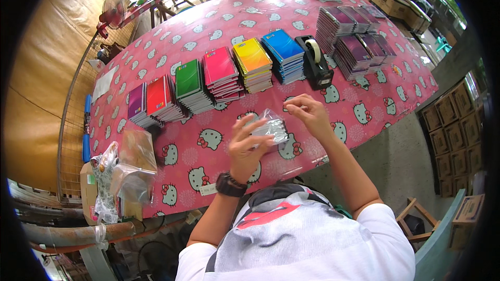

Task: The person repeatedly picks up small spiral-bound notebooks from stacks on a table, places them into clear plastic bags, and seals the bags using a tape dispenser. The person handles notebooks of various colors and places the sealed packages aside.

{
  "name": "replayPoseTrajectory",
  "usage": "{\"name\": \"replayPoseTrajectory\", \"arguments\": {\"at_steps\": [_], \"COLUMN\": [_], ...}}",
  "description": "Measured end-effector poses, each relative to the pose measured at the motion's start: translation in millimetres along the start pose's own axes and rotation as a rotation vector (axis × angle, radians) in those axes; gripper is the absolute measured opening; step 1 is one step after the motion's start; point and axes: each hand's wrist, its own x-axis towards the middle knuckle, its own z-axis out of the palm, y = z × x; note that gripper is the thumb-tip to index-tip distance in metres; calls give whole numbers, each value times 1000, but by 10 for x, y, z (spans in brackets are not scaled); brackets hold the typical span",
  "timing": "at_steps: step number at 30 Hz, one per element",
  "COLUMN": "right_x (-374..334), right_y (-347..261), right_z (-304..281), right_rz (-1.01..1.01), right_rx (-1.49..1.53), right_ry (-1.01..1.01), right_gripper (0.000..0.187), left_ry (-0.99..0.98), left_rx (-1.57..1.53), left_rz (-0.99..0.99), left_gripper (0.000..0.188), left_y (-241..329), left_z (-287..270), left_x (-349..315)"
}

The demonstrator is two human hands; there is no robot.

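On the table in front of me lies a small notebook pack (274,129) in clear plastic wrap, its wrap standing up loosely at the far end. My left hand (246,143) is at its left side, fingers apart and slightly blurred, the thumb reaching over the near part of the pack. To the right and a little higher, my right hand (308,110) is closed in a pinch, apart from the pack. Whatever sits between those fingertips is too small to make out. Beyond the hands stands a black tape dispenser (317,67) with a roll of tape.
Spiral notebook stacks in purple (137,100), red (160,96), green (189,79), pink (221,65), yellow (252,58) and blue (283,47) form a row. Wrapped purple packs (354,54) are piled at right. Clear plastic bags (136,169) lie at the left edge.
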Motion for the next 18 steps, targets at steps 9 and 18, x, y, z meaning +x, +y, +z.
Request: {"name": "replayPoseTrajectory", "arguments": {"at_steps": [9, 18], "right_x": [296, 186], "right_y": [136, 357], "right_z": [323, 262], "right_rz": [-201, 138], "right_rx": [122, 12], "right_ry": [-353, -474], "right_gripper": [23, 37], "left_ry": [-189, -264], "left_rx": [-266, -516], "left_rz": [-615, -749], "left_gripper": [19, 39], "left_y": [-501, -636], "left_z": [17, -5], "left_x": [22, 59]}}
